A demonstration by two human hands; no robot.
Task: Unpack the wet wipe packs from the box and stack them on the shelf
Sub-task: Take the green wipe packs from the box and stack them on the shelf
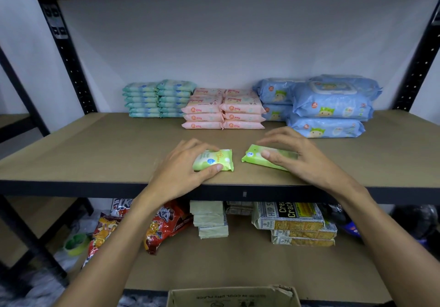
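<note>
At the bottom edge of the frame sits an open brown cardboard box (233,297). Above it, mid-frame, both hands reach onto the brown board shelf (95,154). The left hand (183,163) grips a small light-green plastic wet wipe pack (215,160) lying near the shelf's front edge, fingers (200,144) curled over its far side, thumb on the near one. Just right of it, not touching, the right hand (295,159) holds a second light-green pack (256,157) lying aslant, fingers arched over it, thumb on top. Farther up the frame stand stacks of teal packs (157,99), pink packs (223,111) and blue packs (328,106).
</note>
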